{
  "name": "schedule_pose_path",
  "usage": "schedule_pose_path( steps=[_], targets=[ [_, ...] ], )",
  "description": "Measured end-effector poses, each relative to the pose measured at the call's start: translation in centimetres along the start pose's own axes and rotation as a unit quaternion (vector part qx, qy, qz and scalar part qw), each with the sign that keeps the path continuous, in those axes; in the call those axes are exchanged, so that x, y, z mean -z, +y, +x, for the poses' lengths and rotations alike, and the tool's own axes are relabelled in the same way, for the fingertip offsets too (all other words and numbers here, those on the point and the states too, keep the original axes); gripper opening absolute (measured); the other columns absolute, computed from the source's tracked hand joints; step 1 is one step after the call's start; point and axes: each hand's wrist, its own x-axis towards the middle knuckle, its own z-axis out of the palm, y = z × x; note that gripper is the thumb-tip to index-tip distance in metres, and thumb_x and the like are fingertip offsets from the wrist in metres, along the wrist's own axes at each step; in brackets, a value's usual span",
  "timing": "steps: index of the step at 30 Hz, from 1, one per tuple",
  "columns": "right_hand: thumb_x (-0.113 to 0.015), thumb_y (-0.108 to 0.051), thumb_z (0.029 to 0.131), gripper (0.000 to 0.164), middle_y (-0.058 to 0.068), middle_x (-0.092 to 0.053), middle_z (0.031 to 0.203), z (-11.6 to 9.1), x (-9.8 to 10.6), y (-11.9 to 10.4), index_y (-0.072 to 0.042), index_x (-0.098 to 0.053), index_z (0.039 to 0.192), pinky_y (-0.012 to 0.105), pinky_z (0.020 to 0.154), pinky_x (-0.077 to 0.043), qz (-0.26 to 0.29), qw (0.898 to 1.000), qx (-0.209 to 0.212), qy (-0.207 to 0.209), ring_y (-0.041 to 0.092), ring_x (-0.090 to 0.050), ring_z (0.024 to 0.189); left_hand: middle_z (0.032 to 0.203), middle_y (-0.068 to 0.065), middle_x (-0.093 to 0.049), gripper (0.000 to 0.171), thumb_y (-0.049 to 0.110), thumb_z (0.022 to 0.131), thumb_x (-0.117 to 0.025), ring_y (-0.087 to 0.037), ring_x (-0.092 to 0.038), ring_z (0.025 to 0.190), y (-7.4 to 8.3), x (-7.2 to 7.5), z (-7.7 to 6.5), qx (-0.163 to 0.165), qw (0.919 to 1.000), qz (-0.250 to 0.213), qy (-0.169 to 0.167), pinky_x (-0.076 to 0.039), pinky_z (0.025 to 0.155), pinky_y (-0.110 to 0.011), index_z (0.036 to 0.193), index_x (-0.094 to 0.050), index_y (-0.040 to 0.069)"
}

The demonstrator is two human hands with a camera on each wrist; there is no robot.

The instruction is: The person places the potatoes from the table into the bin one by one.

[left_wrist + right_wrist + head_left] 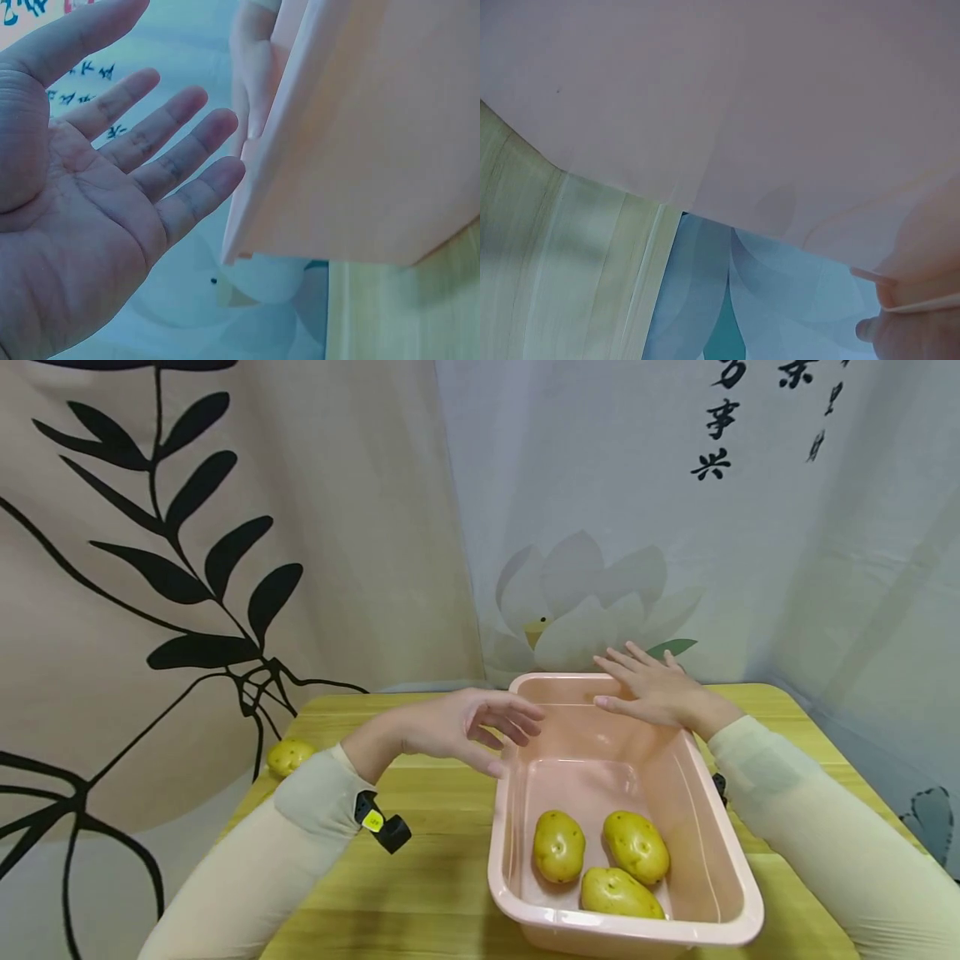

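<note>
Head view: left hand and right hand, fingers spread, flank the upper end of a tub, three potatoes inside, lower right. Left wrist: fingers apart, tub upper right. Right wrist: tub across top, fingers mostly hidden.

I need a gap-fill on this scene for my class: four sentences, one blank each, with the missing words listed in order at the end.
1. The pink tub contains exactly ____ potatoes.
2. Outside the tub, a lone potato lies on the table, near its ____ edge.
3. The person's left hand is holding ____.
4. The large leafy branch printed on the hanging cloth is coloured ____.

Missing words: three; left; nothing; black.
</note>
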Motion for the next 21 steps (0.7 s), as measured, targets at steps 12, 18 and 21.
schedule_pose_path(
  steps=[12, 18, 21],
  targets=[
    [-0.036, -0.072, 0.090, 0.082, 0.006, -0.014, 0.160, 0.1, 0.1, 0.3, -0.025, -0.019, 0.155, 0.070, 0.106, -0.001, 0.002, 1.000, 0.004, -0.003, 0.032, -0.001, 0.146, 0.137, -0.008, -0.052, 0.071, 0.015, 0.082, -0.078, -0.022, -0.050, 0.124, -0.2, 1.1, -4.1, 0.019, 0.9983, 0.011, 0.054, -0.043, 0.101, -0.040, 0.143, -0.042, 0.013],
    [-0.036, -0.073, 0.090, 0.082, 0.007, -0.015, 0.160, 0.2, 0.2, 0.4, -0.026, -0.018, 0.155, 0.070, 0.106, 0.000, 0.003, 1.000, 0.004, -0.002, 0.032, -0.001, 0.146, 0.139, -0.004, -0.051, 0.069, 0.014, 0.083, -0.076, -0.023, -0.049, 0.125, -0.7, 1.5, -6.5, 0.029, 0.9954, 0.023, 0.088, -0.042, 0.102, -0.041, 0.143, -0.042, 0.014],
    [-0.036, -0.073, 0.089, 0.083, 0.008, -0.016, 0.160, 0.1, 0.2, 0.4, -0.025, -0.019, 0.155, 0.070, 0.106, -0.001, 0.005, 1.000, 0.005, -0.003, 0.033, -0.002, 0.146, 0.139, -0.003, -0.050, 0.069, 0.014, 0.084, -0.076, -0.024, -0.048, 0.126, -1.2, 1.6, -7.5, 0.039, 0.9938, 0.028, 0.100, -0.041, 0.103, -0.042, 0.144, -0.042, 0.016]
  ],
)
